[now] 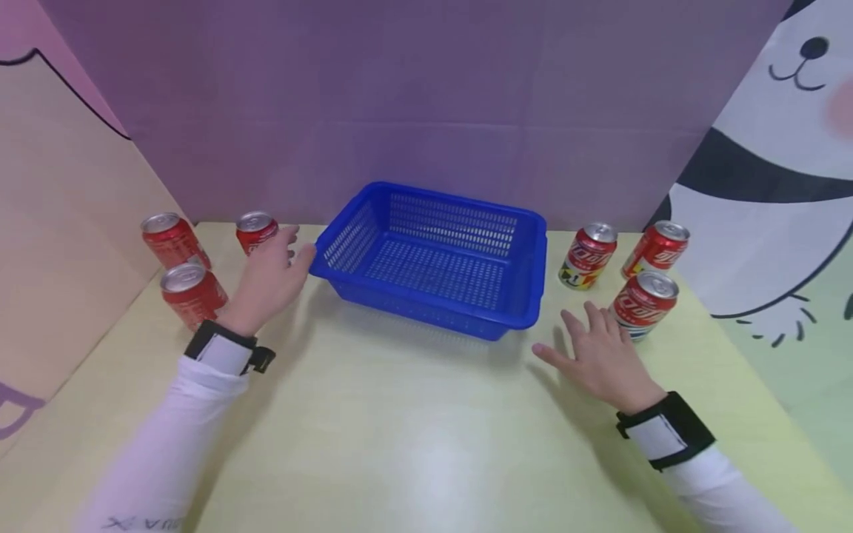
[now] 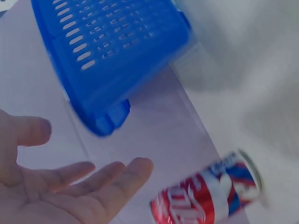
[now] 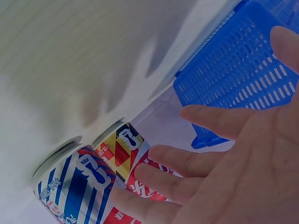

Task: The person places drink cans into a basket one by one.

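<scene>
My left hand [image 1: 269, 283] has its fingers spread between the basket's left end and a red soda can [image 1: 255, 231], which it partly covers in the head view. The left wrist view shows that can [image 2: 205, 191] upright beyond the fingertips, with no contact. My right hand [image 1: 603, 359] hovers over the table with fingers extended, beside a red soda can with blue and white stripes [image 1: 645, 297]. In the right wrist view its fingertips overlap this striped can [image 3: 74, 184]. Neither hand holds anything. A blue plastic basket [image 1: 426, 311] with slotted walls stands between the hands.
Two more red cans, one behind [image 1: 175, 238] and one in front [image 1: 193, 295], stand at the table's left edge. On the right are a yellow-patterned can [image 1: 586, 257] and another red can [image 1: 656, 248]. A purple wall [image 1: 426, 111] rises behind the table [image 1: 373, 414].
</scene>
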A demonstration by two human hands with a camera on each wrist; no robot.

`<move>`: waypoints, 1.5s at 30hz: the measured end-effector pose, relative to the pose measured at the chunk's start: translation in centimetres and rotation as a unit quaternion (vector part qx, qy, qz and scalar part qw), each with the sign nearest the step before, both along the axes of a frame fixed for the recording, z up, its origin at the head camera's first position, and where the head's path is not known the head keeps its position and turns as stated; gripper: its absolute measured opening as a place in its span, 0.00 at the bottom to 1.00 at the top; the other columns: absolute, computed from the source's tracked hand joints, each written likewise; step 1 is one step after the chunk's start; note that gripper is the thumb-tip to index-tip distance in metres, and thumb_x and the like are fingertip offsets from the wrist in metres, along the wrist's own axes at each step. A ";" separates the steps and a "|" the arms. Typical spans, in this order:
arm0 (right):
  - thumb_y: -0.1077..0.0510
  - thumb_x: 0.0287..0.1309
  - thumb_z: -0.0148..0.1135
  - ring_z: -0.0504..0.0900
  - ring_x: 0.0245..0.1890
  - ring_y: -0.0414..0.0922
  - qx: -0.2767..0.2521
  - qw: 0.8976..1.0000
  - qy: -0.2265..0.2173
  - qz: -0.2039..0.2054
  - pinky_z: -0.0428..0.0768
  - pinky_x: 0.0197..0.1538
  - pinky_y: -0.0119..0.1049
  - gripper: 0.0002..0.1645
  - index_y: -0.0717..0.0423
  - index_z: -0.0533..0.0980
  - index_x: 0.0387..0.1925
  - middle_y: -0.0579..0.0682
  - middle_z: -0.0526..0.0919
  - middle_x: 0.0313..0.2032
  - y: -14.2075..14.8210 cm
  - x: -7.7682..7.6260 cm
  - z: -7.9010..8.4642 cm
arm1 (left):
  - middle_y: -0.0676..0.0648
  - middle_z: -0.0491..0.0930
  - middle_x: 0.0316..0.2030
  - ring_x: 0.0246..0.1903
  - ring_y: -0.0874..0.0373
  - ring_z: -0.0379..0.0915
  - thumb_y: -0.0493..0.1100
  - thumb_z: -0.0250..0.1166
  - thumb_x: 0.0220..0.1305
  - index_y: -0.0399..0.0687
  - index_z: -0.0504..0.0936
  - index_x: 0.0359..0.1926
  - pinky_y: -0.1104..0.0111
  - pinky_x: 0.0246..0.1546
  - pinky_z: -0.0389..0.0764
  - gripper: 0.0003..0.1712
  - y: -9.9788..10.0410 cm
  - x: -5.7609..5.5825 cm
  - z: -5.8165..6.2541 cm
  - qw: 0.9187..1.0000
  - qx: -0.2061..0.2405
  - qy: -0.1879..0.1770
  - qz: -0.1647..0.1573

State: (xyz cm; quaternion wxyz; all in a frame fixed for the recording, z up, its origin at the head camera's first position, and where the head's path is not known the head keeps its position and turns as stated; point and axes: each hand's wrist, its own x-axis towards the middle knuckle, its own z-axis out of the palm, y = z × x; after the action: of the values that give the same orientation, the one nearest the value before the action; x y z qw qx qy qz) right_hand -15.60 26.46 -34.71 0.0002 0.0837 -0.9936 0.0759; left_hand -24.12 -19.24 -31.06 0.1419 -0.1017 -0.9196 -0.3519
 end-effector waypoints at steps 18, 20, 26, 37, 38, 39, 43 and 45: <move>0.25 0.63 0.48 0.52 0.65 0.75 0.001 0.999 0.038 0.007 0.52 0.61 0.73 0.55 0.70 0.65 0.66 0.78 0.54 0.66 0.4 -0.4 0.7 | 0.25 0.66 0.62 0.61 0.36 0.66 0.37 0.47 0.73 0.26 0.58 0.70 0.46 0.60 0.66 0.30 2.3 -3.2 -1.6 0.999 0.039 -0.020 -0.007; 0.25 0.62 0.48 0.53 0.65 0.75 0.001 0.999 0.036 0.001 0.53 0.60 0.73 0.56 0.70 0.63 0.67 0.78 0.54 0.66 0.5 -0.6 1.5 | 0.25 0.66 0.62 0.61 0.36 0.65 0.37 0.46 0.73 0.26 0.57 0.70 0.46 0.60 0.66 0.30 2.5 -3.4 -1.6 0.999 0.040 -0.021 -0.010; 0.31 0.64 0.54 0.57 0.63 0.73 -0.017 0.998 0.062 0.015 0.59 0.58 0.72 0.50 0.68 0.62 0.68 0.75 0.57 0.66 1.3 -1.8 5.3 | 0.25 0.66 0.62 0.57 0.35 0.68 0.36 0.45 0.73 0.25 0.57 0.70 0.46 0.56 0.69 0.29 2.6 -3.5 -1.8 0.999 0.034 -0.017 -0.014; 0.35 0.62 0.60 0.59 0.61 0.71 0.002 0.998 0.049 0.032 0.65 0.54 0.71 0.49 0.66 0.60 0.70 0.74 0.60 0.64 5.8 -5.7 11.9 | 0.23 0.65 0.62 0.54 0.34 0.68 0.37 0.43 0.74 0.24 0.56 0.70 0.44 0.55 0.68 0.29 1.8 -2.9 -2.2 0.999 0.031 -0.023 -0.009; 0.33 0.62 0.60 0.58 0.61 0.72 0.007 0.999 0.036 0.026 0.66 0.52 0.72 0.51 0.66 0.59 0.70 0.75 0.59 0.64 6.3 -6.1 12.0 | 0.23 0.64 0.62 0.55 0.34 0.68 0.37 0.43 0.74 0.24 0.55 0.70 0.43 0.55 0.67 0.29 1.8 -3.0 -2.3 0.999 0.032 -0.025 -0.010; 0.32 0.61 0.60 0.58 0.60 0.72 0.012 0.999 0.023 0.019 0.67 0.50 0.72 0.53 0.66 0.59 0.70 0.75 0.58 0.64 6.7 -6.3 12.0 | 0.23 0.64 0.62 0.56 0.34 0.67 0.37 0.43 0.74 0.24 0.56 0.70 0.43 0.56 0.67 0.29 1.9 -3.0 -2.3 0.999 0.032 -0.026 -0.010; 0.27 0.55 0.61 0.56 0.59 0.73 0.019 1.000 -0.025 -0.001 0.70 0.48 0.71 0.60 0.68 0.57 0.71 0.77 0.56 0.63 8.1 -7.2 11.6 | 0.23 0.64 0.62 0.61 0.32 0.63 0.36 0.44 0.74 0.23 0.56 0.70 0.42 0.60 0.64 0.29 2.0 -3.3 -2.5 0.999 0.031 -0.025 -0.008; 0.26 0.51 0.63 0.56 0.59 0.74 0.021 0.999 -0.047 -0.006 0.71 0.47 0.70 0.64 0.69 0.56 0.70 0.77 0.55 0.63 8.6 -7.4 11.1 | 0.23 0.64 0.62 0.62 0.31 0.62 0.36 0.43 0.74 0.23 0.56 0.70 0.42 0.61 0.62 0.29 2.1 -3.4 -2.6 0.999 0.030 -0.026 -0.010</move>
State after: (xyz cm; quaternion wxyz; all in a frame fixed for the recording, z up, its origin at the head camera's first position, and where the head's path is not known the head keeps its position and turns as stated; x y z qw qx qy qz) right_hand -23.04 35.10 -23.57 -0.0473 0.0738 -0.9944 0.0586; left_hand -27.50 -17.09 -33.70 0.1170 -0.0970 -0.9110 -0.3835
